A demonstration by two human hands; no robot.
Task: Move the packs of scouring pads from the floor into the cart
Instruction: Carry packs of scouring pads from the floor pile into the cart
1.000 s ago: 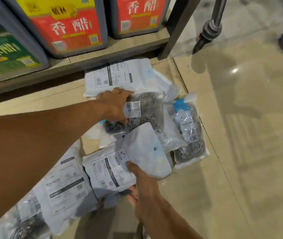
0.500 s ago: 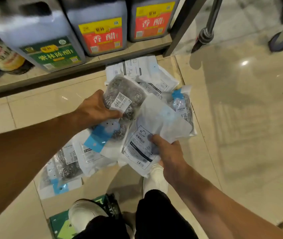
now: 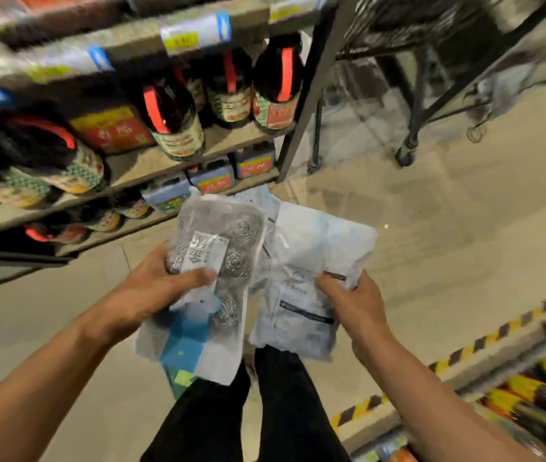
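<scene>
Head view, left hand: raised in front of the body, forearm reaching in from the lower left, fingers and thumb closed around a clear pack of scouring pads, which is held upright.
Head view, right hand: forearm reaching in from the lower right, thumb on top, a white pack gripped at its right edge.
Packs: held side by side above the floor, edges touching or overlapping.
Cart: seen blurred at the upper right, well apart from both packs.
Shelf: bottles lined along the left.
</scene>
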